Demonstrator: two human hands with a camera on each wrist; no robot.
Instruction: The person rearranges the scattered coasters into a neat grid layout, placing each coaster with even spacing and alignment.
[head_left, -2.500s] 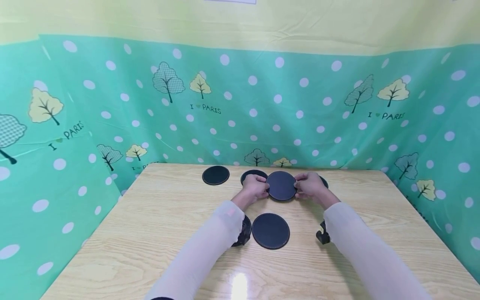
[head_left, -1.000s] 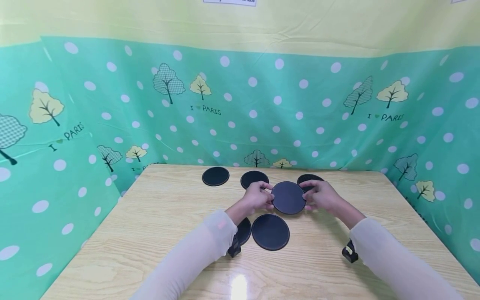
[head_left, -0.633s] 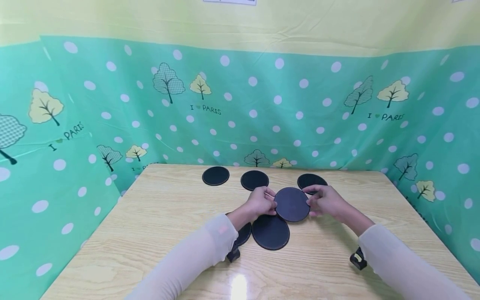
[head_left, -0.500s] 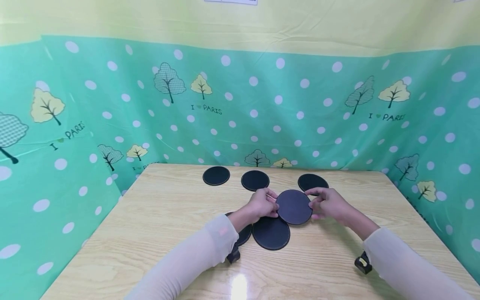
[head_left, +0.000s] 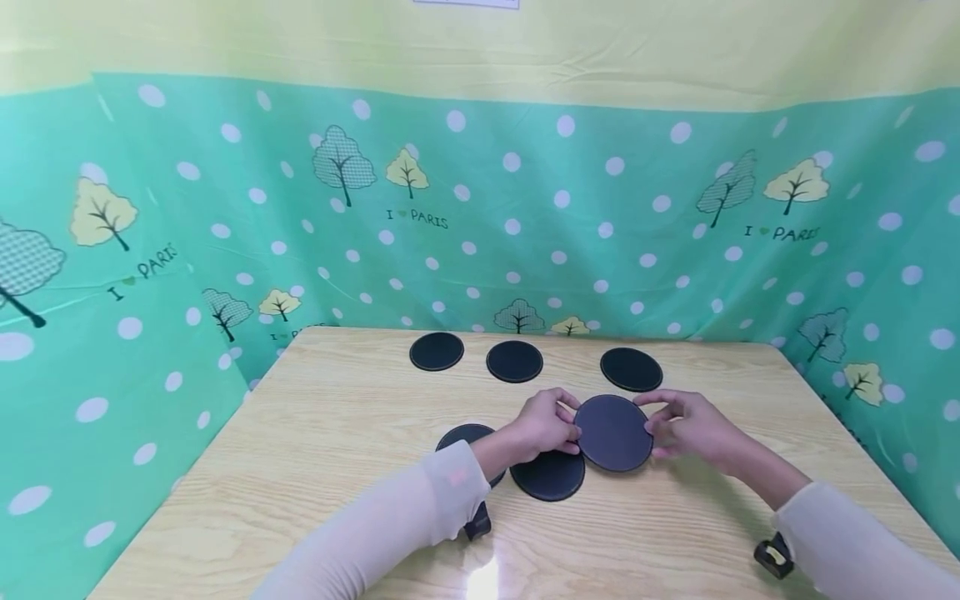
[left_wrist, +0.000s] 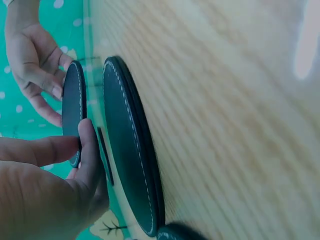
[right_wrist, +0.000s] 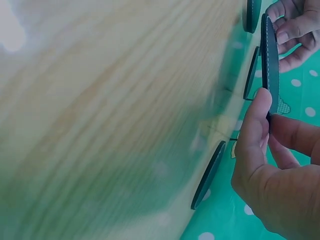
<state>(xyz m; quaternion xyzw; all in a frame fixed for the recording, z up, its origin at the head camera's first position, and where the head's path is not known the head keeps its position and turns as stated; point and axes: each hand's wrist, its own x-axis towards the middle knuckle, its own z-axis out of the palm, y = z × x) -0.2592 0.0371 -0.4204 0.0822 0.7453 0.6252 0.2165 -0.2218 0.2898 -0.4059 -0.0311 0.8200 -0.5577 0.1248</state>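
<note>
A round dark coaster (head_left: 613, 433) with stitched edging is held between both hands above the table. My left hand (head_left: 546, 425) pinches its left edge with thumb and fingers, and my right hand (head_left: 688, 429) pinches the opposite edge. In both wrist views a gap shows between the held coaster (left_wrist: 73, 100) and the tabletop. Just left of it, partly covered by my left hand, a front coaster (head_left: 547, 479) lies flat on the table; in the left wrist view it looks like a stack of more than one layer. Another coaster (head_left: 468, 435) lies beside it, partly behind my left forearm.
Along the back of the wooden table (head_left: 315, 433) lie a left coaster (head_left: 437, 352), a middle coaster (head_left: 514, 361) and a right coaster (head_left: 632, 369). A green patterned cloth (head_left: 450, 208) hangs behind and at both sides. Black wrist cameras sit under the sleeves.
Both hands have brought the held coaster from the back row toward the front and to the right. It now hangs right of the front coasters, and the right back coaster has come into full view.
</note>
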